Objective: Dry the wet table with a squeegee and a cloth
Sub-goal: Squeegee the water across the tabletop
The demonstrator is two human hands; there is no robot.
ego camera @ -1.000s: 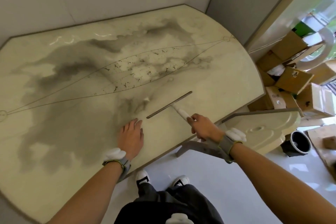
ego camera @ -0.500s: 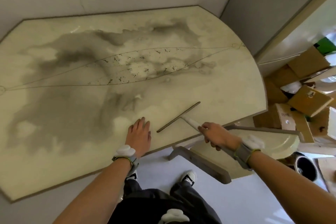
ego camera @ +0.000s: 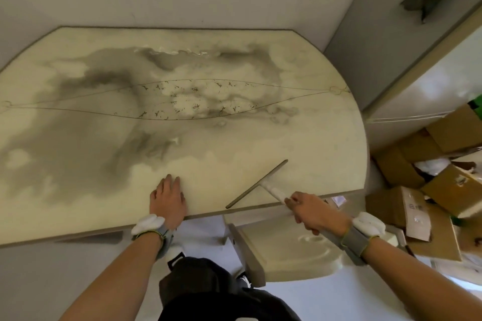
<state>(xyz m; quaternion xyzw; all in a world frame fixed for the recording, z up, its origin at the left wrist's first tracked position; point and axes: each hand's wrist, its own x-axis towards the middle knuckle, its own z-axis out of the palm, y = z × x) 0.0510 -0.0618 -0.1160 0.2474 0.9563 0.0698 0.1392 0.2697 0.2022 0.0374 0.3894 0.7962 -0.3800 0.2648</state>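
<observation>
Squeegee (ego camera: 257, 184) lies on the near right of the surface (ego camera: 313, 138). Its blade is down, long axis running near-left to far-right, handle pointing back over the near edge. Right hand (ego camera: 313, 212) grips the handle end. Left hand (ego camera: 168, 199) presses flat, fingers straight, left of the blade, holding nothing. Wet sheen (ego camera: 182, 52) sits by the far edge, well beyond the blade. No cloth in view.

No text can be read – faint printed marks on a cardboard box (ego camera: 416, 210) are too blurred.
</observation>
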